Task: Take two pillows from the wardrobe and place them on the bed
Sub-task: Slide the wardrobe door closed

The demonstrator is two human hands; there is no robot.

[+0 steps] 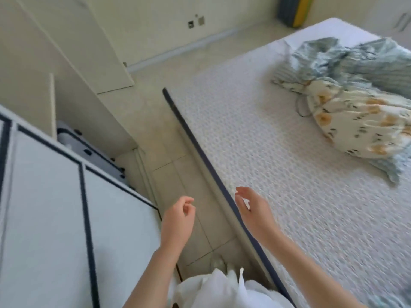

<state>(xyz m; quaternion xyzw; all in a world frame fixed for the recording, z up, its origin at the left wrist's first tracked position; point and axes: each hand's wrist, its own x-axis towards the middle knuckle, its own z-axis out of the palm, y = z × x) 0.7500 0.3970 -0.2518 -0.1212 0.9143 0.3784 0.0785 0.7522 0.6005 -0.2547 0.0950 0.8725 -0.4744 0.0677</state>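
Note:
The bed point(278, 165) fills the right side, a bare white quilted mattress with a dark navy edge. On its far right lies a pillow point(360, 127) in a cream cover with orange flowers, partly under crumpled blue-green bedding point(347, 58). The wardrobe point(44, 63) stands at the left with cream doors, one door ajar. My left hand point(178, 221) hangs over the tiled floor with loosely curled fingers, holding nothing. My right hand point(251, 207) is over the mattress edge, fingers apart and empty. No second pillow can be made out.
A white panel with dark navy lines point(55, 218) fills the lower left, close to my left arm. A narrow strip of beige tiled floor point(173, 165) runs between it and the bed. A yellow and grey object point(295, 10) stands at the far wall.

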